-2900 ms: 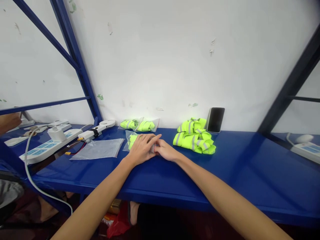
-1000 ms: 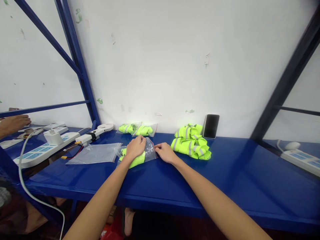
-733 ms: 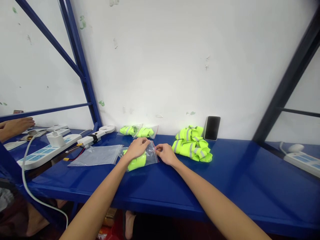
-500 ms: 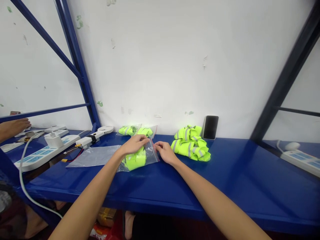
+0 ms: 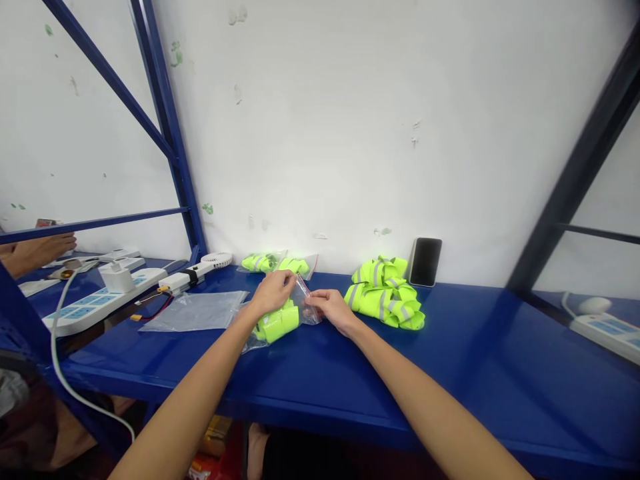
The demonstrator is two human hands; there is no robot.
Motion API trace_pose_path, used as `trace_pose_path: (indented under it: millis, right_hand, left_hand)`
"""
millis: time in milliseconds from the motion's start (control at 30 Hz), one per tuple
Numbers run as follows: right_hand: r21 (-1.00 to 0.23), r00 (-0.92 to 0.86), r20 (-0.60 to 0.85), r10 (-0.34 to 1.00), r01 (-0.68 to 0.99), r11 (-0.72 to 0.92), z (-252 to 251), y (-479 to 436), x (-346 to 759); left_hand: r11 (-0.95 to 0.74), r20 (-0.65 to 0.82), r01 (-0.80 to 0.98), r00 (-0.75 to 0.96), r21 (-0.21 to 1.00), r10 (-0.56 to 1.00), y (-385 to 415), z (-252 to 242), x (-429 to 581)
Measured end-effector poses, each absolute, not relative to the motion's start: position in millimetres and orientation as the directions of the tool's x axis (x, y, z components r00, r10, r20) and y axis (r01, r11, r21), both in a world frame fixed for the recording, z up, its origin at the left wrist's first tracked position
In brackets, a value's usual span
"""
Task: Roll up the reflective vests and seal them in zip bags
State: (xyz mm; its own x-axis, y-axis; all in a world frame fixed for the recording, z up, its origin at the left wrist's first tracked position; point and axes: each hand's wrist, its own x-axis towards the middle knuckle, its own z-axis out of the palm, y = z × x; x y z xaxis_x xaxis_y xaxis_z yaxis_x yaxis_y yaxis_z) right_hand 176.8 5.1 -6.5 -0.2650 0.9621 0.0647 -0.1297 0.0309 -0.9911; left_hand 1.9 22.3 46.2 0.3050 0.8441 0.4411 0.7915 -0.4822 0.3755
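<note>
A clear zip bag [image 5: 311, 313] with a red-lined mouth lies on the blue table, a neon yellow-green reflective strap roll [image 5: 278, 325] inside it. My left hand [image 5: 273, 291] is closed on the bag's upper edge, above the roll. From the other side, my right hand [image 5: 332, 309] pinches the bag's mouth between thumb and fingers. Right of my hands sits a loose pile of yellow-green reflective straps [image 5: 385, 293] with silver stripes. Behind the left hand, two bagged rolls [image 5: 261, 263] rest near the wall. Flat clear bags [image 5: 197, 311] lie to the left.
A phone [image 5: 425, 262] leans on the wall behind the pile. At left are a small white fan [image 5: 216, 261], a power strip [image 5: 107, 300] and a white cable [image 5: 56, 347]. Another person's hand [image 5: 45, 252] is at far left. A second power strip [image 5: 607, 333] is at far right.
My right hand has moved further over the bag's mouth, which is now bunched between the fingers of both hands. The whole view has shifted slightly.
</note>
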Motion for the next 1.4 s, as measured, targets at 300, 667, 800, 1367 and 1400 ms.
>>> trace_pose_path:
  millis: [300,667,800,1367,1400]
  right_hand:
    - [-0.991,-0.193,0.054,0.98,-0.128,0.029,-9,7,173]
    - [-0.992,-0.166,0.075,0.983,-0.118,0.055,-6,7,170]
    - [-0.993,-0.166,0.067,0.984,-0.109,0.05,-9,7,171]
    - [-0.98,-0.132,0.177,0.975,0.064,0.186,-16,5,163]
    - [-0.969,-0.127,0.216,0.968,0.092,0.228,-16,5,163]
  left_hand:
    - [-0.483,0.499,0.79,0.265,0.378,0.825,21,31,3]
    - [-0.53,0.565,0.758,0.264,0.38,0.782,21,27,1]
    - [-0.555,0.561,0.722,0.279,0.413,0.779,23,26,1]
    - [-0.54,0.454,0.619,0.31,0.57,0.835,25,25,0]
    - [-0.542,0.442,0.607,0.324,0.582,0.837,26,25,0]
